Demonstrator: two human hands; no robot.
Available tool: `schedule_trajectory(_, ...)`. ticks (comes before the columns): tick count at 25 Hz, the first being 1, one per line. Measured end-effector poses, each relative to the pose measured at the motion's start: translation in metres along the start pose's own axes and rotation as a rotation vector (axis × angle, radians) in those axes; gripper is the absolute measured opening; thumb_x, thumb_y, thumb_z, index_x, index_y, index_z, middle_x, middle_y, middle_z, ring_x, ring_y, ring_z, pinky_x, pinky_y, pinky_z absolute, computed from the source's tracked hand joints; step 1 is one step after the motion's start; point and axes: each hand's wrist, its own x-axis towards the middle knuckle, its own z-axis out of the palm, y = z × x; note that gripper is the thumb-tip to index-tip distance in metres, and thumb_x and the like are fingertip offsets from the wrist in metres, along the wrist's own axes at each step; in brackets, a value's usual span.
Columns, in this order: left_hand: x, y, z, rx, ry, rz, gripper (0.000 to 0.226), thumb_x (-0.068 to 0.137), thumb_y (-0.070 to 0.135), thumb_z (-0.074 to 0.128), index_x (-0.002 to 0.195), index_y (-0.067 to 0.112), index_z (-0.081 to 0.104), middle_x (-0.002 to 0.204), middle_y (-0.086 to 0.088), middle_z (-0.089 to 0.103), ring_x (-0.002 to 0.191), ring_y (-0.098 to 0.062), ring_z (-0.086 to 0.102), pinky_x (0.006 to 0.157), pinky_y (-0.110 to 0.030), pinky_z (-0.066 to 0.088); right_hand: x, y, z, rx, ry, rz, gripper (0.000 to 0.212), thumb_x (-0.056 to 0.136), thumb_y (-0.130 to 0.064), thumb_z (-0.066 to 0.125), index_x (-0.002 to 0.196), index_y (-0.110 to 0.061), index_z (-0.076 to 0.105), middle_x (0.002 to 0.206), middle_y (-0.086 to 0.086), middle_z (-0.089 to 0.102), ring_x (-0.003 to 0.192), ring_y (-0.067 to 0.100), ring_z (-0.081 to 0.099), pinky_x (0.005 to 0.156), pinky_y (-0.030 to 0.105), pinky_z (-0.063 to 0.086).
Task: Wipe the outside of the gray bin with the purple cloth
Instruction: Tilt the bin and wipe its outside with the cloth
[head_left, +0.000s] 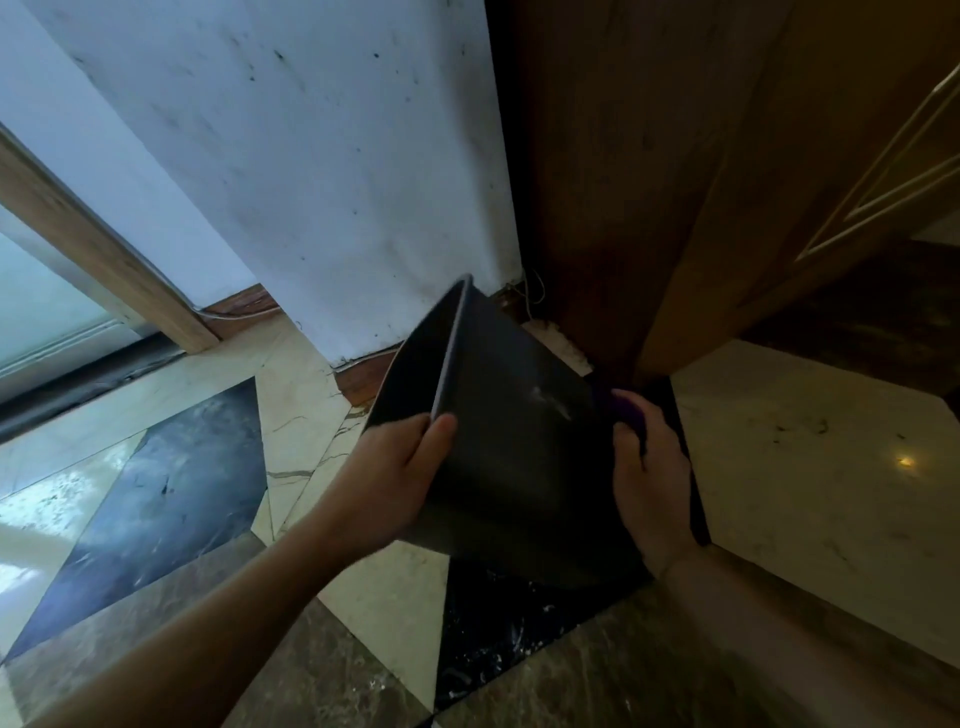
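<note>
We hold the dark gray plastic bin (519, 447) tipped above the marble floor (810, 467), our left hand (395, 478) clamped on its rim, mouth turned left. Our right hand (649, 483) is closed around the bunched purple cloth (631, 410), which presses the bin's right outer wall. Judging from this, the next stroke runs along that wall, from base toward rim.
</note>
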Motion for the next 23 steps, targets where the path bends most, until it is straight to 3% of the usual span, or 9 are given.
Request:
schedule_trajectory(2, -0.013, -0.01, 0.005, -0.047, -0.021, -0.006, 0.064, 0.088, 0.061, 0.032, 0.091, 0.006, 0.066, 0.081, -0.02, 0.068, 0.071, -0.034, 0.065, 0.067, -0.053, 0.053, -0.008, 0.004, 0.005, -0.011, -0.039, -0.008, 0.036, 0.099, -0.028, 0.042, 0.132, -0.04, 0.05, 0.13, -0.006, 0.059, 0.122, 0.019, 0.054, 0.099, 0.04, 0.046)
schedule_trajectory(4, -0.019, -0.017, 0.006, -0.11, -0.049, -0.016, 0.057, 0.093, 0.061, 0.038, 0.094, 0.012, 0.068, 0.085, -0.016, 0.069, 0.076, -0.035, 0.065, 0.069, -0.056, 0.053, -0.015, 0.009, 0.009, -0.037, -0.049, -0.011, 0.036, 0.099, -0.028, 0.042, 0.133, -0.038, 0.05, 0.132, -0.005, 0.057, 0.124, 0.02, 0.052, 0.1, 0.04, 0.046)
schedule_trajectory(7, -0.009, -0.017, 0.009, -0.166, -0.087, -0.044, 0.031, 0.091, 0.05, 0.039, 0.115, 0.046, 0.059, 0.096, 0.012, 0.07, 0.083, -0.006, 0.068, 0.072, -0.034, 0.057, -0.025, 0.02, 0.009, -0.053, -0.039, -0.007, 0.038, 0.095, -0.034, 0.04, 0.131, -0.037, 0.052, 0.133, -0.008, 0.054, 0.129, 0.021, 0.049, 0.105, 0.042, 0.044)
schedule_trajectory(11, 0.008, -0.014, 0.023, -0.089, -0.042, -0.003, 0.039, 0.105, 0.03, 0.033, 0.144, 0.036, 0.034, 0.095, 0.018, 0.062, 0.079, 0.009, 0.065, 0.058, -0.01, 0.052, -0.033, 0.022, 0.011, -0.042, -0.057, -0.005, 0.036, 0.099, -0.024, 0.045, 0.132, -0.036, 0.051, 0.13, -0.016, 0.048, 0.133, 0.023, 0.046, 0.107, 0.042, 0.041)
schedule_trajectory(14, 0.002, -0.01, 0.028, -0.093, 0.039, 0.054, 0.037, 0.105, 0.025, 0.033, 0.124, 0.057, 0.038, 0.084, 0.019, 0.064, 0.077, 0.004, 0.066, 0.057, -0.018, 0.056, -0.03, -0.005, 0.011, -0.016, 0.001, -0.033, 0.035, 0.101, -0.016, 0.045, 0.134, -0.026, 0.053, 0.135, -0.012, 0.046, 0.139, 0.025, 0.04, 0.112, 0.047, 0.037)
schedule_trajectory(16, 0.002, -0.01, 0.031, -0.129, 0.076, 0.047, 0.04, 0.103, 0.024, 0.034, 0.112, 0.061, 0.045, 0.084, 0.014, 0.068, 0.075, -0.007, 0.067, 0.059, -0.03, 0.057, -0.032, -0.04, 0.017, 0.039, 0.057, -0.243, 0.034, 0.101, -0.021, 0.043, 0.133, -0.025, 0.051, 0.138, -0.012, 0.045, 0.141, 0.025, 0.038, 0.114, 0.042, 0.035)
schedule_trajectory(18, 0.005, -0.013, 0.034, -0.213, 0.132, 0.031, 0.037, 0.101, 0.021, 0.037, 0.113, 0.047, 0.06, 0.086, 0.011, 0.071, 0.07, -0.013, 0.067, 0.061, -0.035, 0.055, -0.042, -0.076, 0.033, 0.073, 0.006, -0.49, 0.036, 0.1, -0.026, 0.041, 0.134, -0.02, 0.052, 0.142, -0.004, 0.049, 0.144, 0.026, 0.035, 0.116, 0.036, 0.03)
schedule_trajectory(20, 0.004, -0.014, 0.036, -0.251, 0.167, 0.064, 0.029, 0.101, 0.01, 0.039, 0.096, 0.02, 0.066, 0.08, 0.004, 0.072, 0.072, -0.014, 0.066, 0.061, -0.028, 0.051, -0.061, -0.098, 0.053, 0.043, -0.115, -0.591, 0.044, 0.099, -0.029, 0.041, 0.141, -0.017, 0.048, 0.148, 0.005, 0.049, 0.148, 0.028, 0.03, 0.118, 0.041, 0.03)
schedule_trajectory(23, -0.006, -0.023, 0.037, -0.37, 0.177, 0.013, 0.036, 0.102, 0.002, 0.035, 0.082, 0.015, 0.062, 0.069, 0.005, 0.071, 0.059, -0.006, 0.063, 0.051, -0.017, 0.049, -0.07, -0.098, 0.067, -0.039, -0.325, -0.414, 0.055, 0.099, -0.041, 0.035, 0.153, -0.028, 0.03, 0.159, -0.002, 0.037, 0.153, 0.02, 0.013, 0.12, 0.048, 0.022)
